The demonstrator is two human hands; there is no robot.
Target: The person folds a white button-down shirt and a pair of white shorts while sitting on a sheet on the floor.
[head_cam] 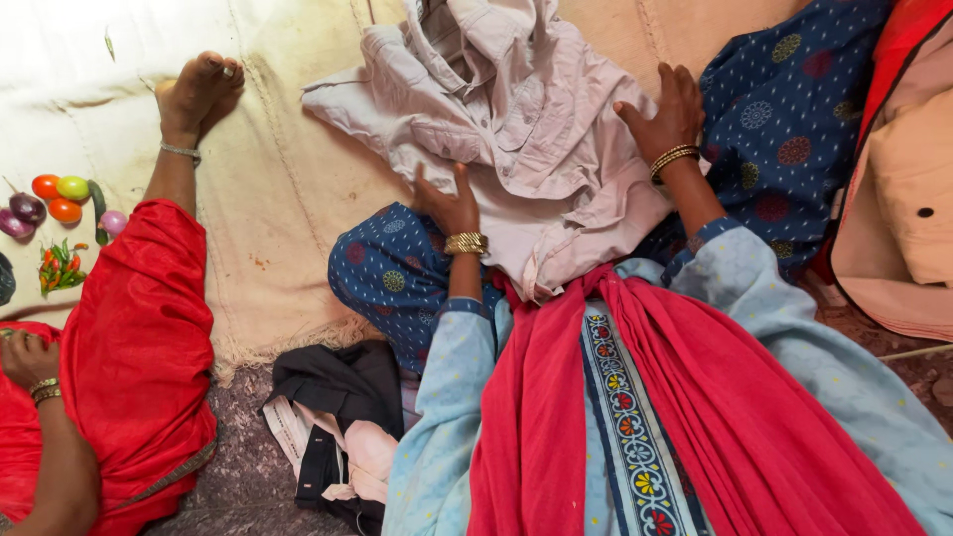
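You press the pale shirt [516, 129] flat on your lap, left hand [449, 203] and right hand [667, 114] fingers spread; it looks ready for smoothing and folding.

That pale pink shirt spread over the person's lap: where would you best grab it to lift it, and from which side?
Probably by the collar of the pale pink shirt, coming from the far side, beyond the knees. The collar lies bunched and raised at the top, so fingers can pinch it, while the lower body is pressed flat under the left hand and right hand, leaving no loose edge there.
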